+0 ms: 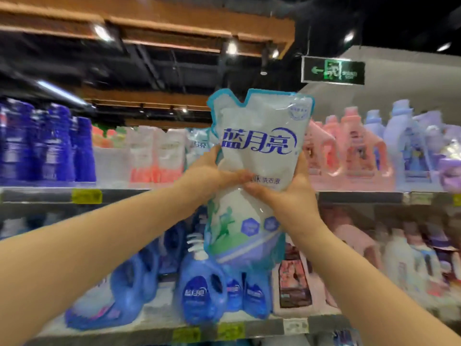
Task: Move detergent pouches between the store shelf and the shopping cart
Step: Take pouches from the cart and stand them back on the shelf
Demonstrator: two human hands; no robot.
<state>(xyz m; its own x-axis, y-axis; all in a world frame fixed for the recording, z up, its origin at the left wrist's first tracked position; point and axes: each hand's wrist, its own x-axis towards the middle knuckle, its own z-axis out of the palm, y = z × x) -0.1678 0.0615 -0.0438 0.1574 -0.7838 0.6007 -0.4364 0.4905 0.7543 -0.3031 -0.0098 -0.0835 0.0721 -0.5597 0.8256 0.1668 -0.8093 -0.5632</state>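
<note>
Both forearms [74, 258] fill my feed; left hand [203, 177] and right hand [287, 196] each wrap curled fingers round the white detergent pouch [259, 121] at its middle, upright in front of the upper shelf [37, 196]

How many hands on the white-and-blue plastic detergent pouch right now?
2. The left hand grips the white-and-blue plastic detergent pouch at its left edge, mid-height; the right hand grips its right edge. No other hand shows.
</note>
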